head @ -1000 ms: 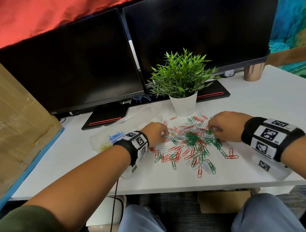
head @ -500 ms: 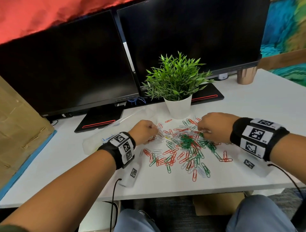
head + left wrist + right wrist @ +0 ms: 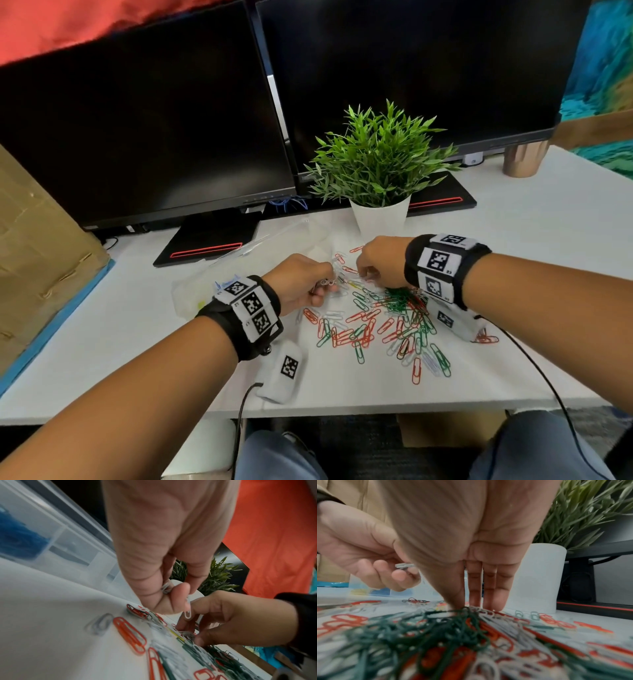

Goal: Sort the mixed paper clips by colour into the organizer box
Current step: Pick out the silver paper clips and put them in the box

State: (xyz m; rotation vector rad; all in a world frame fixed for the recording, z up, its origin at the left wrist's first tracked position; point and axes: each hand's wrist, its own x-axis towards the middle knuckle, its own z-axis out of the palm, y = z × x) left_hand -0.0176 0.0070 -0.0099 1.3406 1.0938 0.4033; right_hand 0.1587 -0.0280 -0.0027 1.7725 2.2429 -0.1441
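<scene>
From the head camera I am watching my left hand [image 3: 301, 282] curling round a small bunch of white clips [image 3: 323, 284], and my right hand [image 3: 382, 262] just beside it is dipping its fingers into the loose pile of paper clips [image 3: 387, 320]; the clear organizer box [image 3: 246, 262] is lying just beyond the left grip, I judge so drops are short. From the left wrist, thumb and fingers are pinching white clips, one dangling below, blue clips [image 3: 18, 539] filling one compartment. From the right wrist, straight fingertips [image 3: 473, 597] are pressing down on the tangle, pinching nothing I can see. The wristbands are showing only coded squares; no readable writing.
</scene>
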